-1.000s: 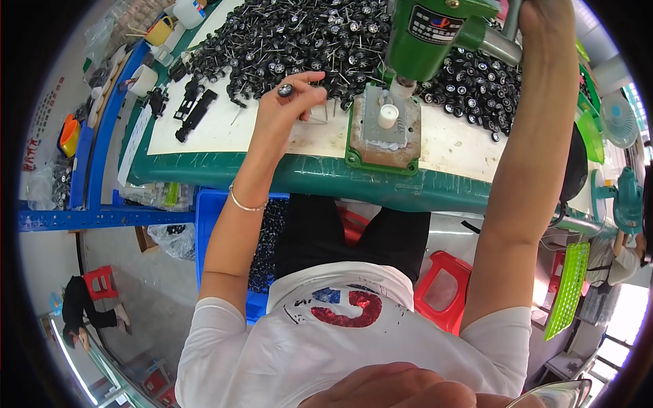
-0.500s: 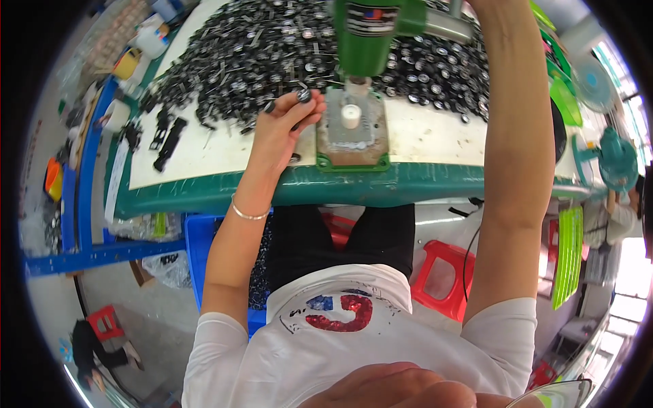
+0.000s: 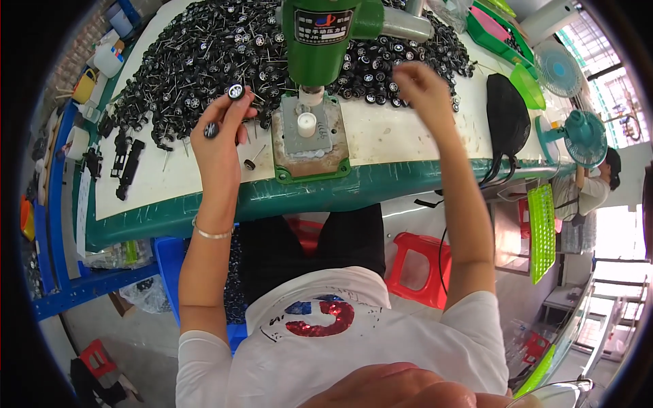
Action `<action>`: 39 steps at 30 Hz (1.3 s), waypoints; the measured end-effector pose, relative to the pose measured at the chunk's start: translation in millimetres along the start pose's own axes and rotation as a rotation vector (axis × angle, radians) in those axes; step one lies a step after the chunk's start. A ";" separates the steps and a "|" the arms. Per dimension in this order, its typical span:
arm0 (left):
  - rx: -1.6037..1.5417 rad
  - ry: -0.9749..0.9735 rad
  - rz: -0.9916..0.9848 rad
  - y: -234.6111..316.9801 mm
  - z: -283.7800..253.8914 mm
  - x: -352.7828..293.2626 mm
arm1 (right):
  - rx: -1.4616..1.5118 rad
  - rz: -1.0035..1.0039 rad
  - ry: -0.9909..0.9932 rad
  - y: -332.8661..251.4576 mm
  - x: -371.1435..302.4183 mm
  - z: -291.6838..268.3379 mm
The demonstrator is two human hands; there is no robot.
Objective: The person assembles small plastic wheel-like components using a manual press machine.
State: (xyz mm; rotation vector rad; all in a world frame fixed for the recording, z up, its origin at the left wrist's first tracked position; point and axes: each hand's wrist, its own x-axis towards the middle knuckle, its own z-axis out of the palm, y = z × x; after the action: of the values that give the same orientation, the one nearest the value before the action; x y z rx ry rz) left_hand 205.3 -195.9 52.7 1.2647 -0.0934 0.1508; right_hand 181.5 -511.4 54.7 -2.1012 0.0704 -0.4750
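My left hand [image 3: 219, 132] is closed, pinching a small black toy wheel [image 3: 236, 92] with a silver hub between thumb and fingertips. A second wheel [image 3: 211, 130] is tucked against the back fingers of that hand. My right hand [image 3: 425, 88], blurred by motion, hovers at the right part of the wheel pile [image 3: 204, 61]; whether it holds anything does not show. Between the hands stands a green hand press [image 3: 316, 54]. Under its ram, a white round post [image 3: 307, 125] sits on the grey plate of the press base [image 3: 326, 166].
A wheel on an axle [image 3: 249, 164] lies left of the press base. Black chassis parts [image 3: 129, 170] lie at the table's left. A black cap-like cloth item [image 3: 507, 115], a green tray [image 3: 500, 41] and a teal fan [image 3: 581, 139] are on the right. A red stool [image 3: 425, 268] stands below.
My right hand has come down from beside the top of the press to the wheel pile. My left hand has moved away from the post, still holding wheels. The whole view has shifted.
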 end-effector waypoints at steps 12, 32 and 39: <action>0.080 -0.138 -0.149 -29.7 -15.8 -23.6 | -0.051 -0.121 0.067 3.7 -21.2 43.2; 0.062 -0.302 0.057 -10.4 -6.0 -15.3 | 0.402 0.081 -0.310 -57.2 -41.2 97.6; 0.237 -0.358 0.254 -17.0 7.7 -10.3 | 0.711 0.150 -0.092 -47.2 -23.0 61.1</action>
State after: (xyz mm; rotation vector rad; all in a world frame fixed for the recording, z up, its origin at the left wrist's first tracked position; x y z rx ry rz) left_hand 198.0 -208.9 37.5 1.5043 -0.5600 0.1559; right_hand 175.9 -431.0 57.5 -1.4038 0.0019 -0.2568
